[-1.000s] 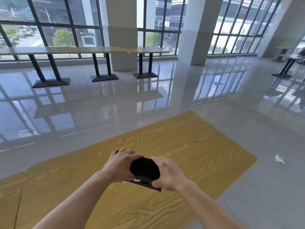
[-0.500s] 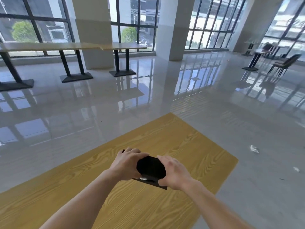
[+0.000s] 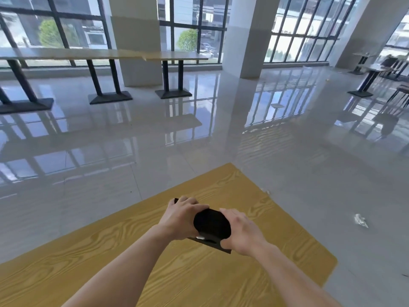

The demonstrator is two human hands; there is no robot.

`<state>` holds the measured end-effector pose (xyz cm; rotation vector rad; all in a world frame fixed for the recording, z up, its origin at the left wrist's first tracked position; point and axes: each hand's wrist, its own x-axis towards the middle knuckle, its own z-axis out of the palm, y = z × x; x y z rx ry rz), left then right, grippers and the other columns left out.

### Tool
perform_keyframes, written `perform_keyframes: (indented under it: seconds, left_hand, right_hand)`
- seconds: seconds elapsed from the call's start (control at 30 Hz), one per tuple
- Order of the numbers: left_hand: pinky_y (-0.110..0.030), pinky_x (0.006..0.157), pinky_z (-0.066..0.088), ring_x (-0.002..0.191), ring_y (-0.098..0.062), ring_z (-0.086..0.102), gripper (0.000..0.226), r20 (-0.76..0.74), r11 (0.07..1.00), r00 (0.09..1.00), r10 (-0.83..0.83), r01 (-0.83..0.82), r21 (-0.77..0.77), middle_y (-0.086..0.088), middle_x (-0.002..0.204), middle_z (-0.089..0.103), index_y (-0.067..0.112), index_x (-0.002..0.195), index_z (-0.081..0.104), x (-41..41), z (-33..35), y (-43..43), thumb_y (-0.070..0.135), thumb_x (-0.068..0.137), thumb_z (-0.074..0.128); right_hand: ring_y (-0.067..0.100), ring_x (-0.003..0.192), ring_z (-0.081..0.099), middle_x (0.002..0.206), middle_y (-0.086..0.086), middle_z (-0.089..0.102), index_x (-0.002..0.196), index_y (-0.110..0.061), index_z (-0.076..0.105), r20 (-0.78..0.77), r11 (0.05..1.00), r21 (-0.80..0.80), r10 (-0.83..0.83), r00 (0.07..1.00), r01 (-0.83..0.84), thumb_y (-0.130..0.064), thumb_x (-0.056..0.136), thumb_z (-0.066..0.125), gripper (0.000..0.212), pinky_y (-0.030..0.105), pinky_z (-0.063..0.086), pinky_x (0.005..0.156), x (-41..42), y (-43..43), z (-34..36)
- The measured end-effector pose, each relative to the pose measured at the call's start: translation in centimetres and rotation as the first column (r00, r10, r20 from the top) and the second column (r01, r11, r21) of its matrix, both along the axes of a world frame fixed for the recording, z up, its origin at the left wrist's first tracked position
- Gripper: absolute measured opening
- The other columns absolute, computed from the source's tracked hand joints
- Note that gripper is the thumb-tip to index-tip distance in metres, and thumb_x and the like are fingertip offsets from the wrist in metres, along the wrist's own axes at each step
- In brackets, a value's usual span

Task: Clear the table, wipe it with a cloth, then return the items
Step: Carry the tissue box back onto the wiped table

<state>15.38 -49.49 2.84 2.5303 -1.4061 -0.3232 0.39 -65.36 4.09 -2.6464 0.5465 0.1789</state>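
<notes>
Both hands meet at lower ctr of frame, over a yellow wood-grain table (image 3: 276,262). Its top fills the bottom of the frame & ends in a rounded corner at lower right.

Between the hands is a black item (image 3: 211,224): a rounded black top on a flat dark base, w/ a small pale glint on the near side.

- **Left hand:** the left hand (image 3: 183,218) grips the item's left side, fingers curled over the far edge.
- **Right hand:** the right hand (image 3: 242,235) grips the right side, fingers wrapped round the rounded top. The base's near corner pokes out just below this hand.
- **Forearms:** both are bare & come up from the bottom edge of the frame.
- **Contact w/ table:** the base is prob. touching the tabletop, but the view doesn't settle whether it rests there or hangs just above.

A glossy pale tiled floor (image 3: 155,134) takes the middle of the frame & mirrors the windows (image 3: 192,25) across the top. A crumpled white scrap (image 3: 361,220) lies on the floor at right, well apart from the table. At upper left a row of long tables (image 3: 99,54) w/ black pedestal legs runs along the glass. A white column (image 3: 242,36) stands at upper ctr. At far upper right there is a dark-legged small table (image 3: 376,68) w/ chairs beside it, blurred.
</notes>
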Motion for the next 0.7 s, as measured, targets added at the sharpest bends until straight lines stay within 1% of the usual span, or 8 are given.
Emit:
perform_keyframes:
  seconds: [0.13,0.3,0.4,0.53,0.7]
  left_hand:
    - [-0.042,0.104,0.029,0.12,-0.016,0.037,0.071,-0.008,0.999,0.999,0.052,-0.052,0.01,0.013,0.126,0.05,0.049,0.137,0.043,2.6,-0.8,-5.9,0.06,0.071,0.069]
    - [-0.044,0.108,0.027,0.123,-0.015,0.035,0.073,-0.006,0.994,0.995,0.097,-0.097,0.04,0.013,0.126,0.049,0.05,0.138,0.042,5.7,-1.8,-11.6,0.061,0.071,0.07]
    - [-0.046,0.108,0.026,0.125,-0.016,0.036,0.071,-0.013,0.991,0.992,0.125,-0.124,0.054,0.013,0.126,0.048,0.049,0.138,0.042,7.1,-2.3,-13.7,0.056,0.073,0.071]
    - [-0.046,0.107,0.026,0.126,-0.017,0.036,0.072,0.0,0.989,0.992,0.123,-0.122,0.082,0.012,0.128,0.048,0.048,0.139,0.042,8.5,-2.7,-15.5,0.047,0.074,0.072]
    - [-0.053,0.11,0.022,0.129,-0.017,0.034,0.074,-0.042,0.983,0.99,0.137,-0.131,0.125,0.012,0.13,0.047,0.048,0.139,0.041,9.0,-3.9,-16.8,0.045,0.073,0.073]
  right_hand:
    - [0.019,0.126,0.039,0.145,-0.007,0.04,0.152,-0.024,0.027,0.004,0.999,0.025,0.042,0.999,-0.042,-0.029,0.073,0.069,0.09,0.032,0.044,0.097,3.5,-6.5,-1.2]
    - [0.019,0.126,0.038,0.143,-0.006,0.042,0.151,-0.024,0.028,0.019,0.997,0.057,0.052,0.998,-0.053,-0.028,0.073,0.07,0.09,0.031,0.043,0.097,7.3,-12.2,-2.6]
    - [0.019,0.125,0.038,0.142,-0.006,0.042,0.151,-0.025,0.028,0.031,0.995,0.075,0.061,0.998,-0.064,-0.028,0.073,0.07,0.088,0.031,0.042,0.097,9.0,-14.2,-3.3]
    - [0.019,0.125,0.037,0.141,-0.005,0.042,0.151,-0.025,0.028,0.032,0.992,0.107,0.057,0.998,-0.06,-0.028,0.074,0.07,0.088,0.032,0.041,0.099,10.3,-16.0,-4.4]
    - [0.019,0.123,0.039,0.139,-0.005,0.043,0.151,-0.025,0.028,0.01,0.991,0.11,0.074,0.997,-0.075,-0.029,0.073,0.07,0.089,0.03,0.042,0.099,11.3,-17.2,-5.7]
